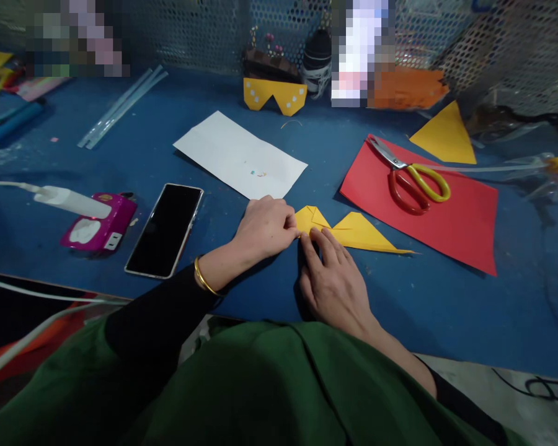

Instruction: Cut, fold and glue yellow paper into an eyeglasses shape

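A folded yellow paper (360,234) lies on the blue tabletop, with creased peaks along its top edge and a thin point at its right end. My left hand (267,228) has its fingers drawn together, pinching the paper's left end. From below, my right hand (337,279) rests its outstretched, slightly bent fingers on the paper's lower edge, near the pinch. The fingertips hide part of the fold. Just beyond my left hand is a white sheet (242,155) with small specks on it.
Red-and-yellow-handled scissors (411,179) lie on a red sheet (465,223) to the right, near a yellow paper triangle (449,136). To the left are a phone (165,230) and a magenta socket block (100,223) with a white plug. A dotted yellow cutout (274,96) stands at the back.
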{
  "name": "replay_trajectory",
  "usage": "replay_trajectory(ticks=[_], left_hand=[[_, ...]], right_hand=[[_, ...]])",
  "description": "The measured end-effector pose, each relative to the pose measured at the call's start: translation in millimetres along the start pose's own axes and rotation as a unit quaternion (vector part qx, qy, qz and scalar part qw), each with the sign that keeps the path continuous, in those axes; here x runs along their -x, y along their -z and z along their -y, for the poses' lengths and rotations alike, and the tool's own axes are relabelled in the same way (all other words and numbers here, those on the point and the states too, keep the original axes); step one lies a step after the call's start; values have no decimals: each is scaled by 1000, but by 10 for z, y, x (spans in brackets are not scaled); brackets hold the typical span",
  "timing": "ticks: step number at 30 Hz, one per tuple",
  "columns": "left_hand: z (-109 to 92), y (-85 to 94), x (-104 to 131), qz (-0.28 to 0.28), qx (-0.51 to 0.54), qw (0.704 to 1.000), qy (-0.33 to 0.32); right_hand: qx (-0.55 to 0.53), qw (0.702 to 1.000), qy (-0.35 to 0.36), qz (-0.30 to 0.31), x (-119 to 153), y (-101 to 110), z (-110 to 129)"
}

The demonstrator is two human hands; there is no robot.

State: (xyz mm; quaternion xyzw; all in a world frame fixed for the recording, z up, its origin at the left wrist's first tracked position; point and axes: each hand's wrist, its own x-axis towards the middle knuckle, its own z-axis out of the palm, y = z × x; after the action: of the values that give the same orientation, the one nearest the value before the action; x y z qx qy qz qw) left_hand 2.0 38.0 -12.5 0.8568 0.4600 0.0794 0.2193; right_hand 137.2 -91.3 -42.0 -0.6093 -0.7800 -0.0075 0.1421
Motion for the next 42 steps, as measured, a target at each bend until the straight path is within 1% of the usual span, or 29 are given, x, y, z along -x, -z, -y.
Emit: replay_trajectory(ticks=[10,13,16,19,24,29,33,39,42], left_hand=[[106,33,99,-41,60,997,25],[104,34,90,-32,55,998,30],[94,31,70,-12,17,999,29],[99,24,66,-6,-5,1000,20],[114,5,85,-16,3,1000,16],[101,5,96,-17,8,1000,23],[116,44,112,-14,36,998,41],[192,125,147,-23,99,993,62],[207,137,145,-20,81,995,59]], right_hand=[[10,1000,-4,1,5,-42,11],[8,1000,-5,-3,11,-48,18],[8,1000,-8,-4,16,-53,22],[3,1000,-10,-3,17,-53,15],[6,1000,0,1,4,-16,14],[29,1000,-5,0,-63,-15,78],[6,999,28,-17,-101,-84,102],[0,999,35,-27,-87,-114,91],[3,999,34,-28,-82,-111,90]])
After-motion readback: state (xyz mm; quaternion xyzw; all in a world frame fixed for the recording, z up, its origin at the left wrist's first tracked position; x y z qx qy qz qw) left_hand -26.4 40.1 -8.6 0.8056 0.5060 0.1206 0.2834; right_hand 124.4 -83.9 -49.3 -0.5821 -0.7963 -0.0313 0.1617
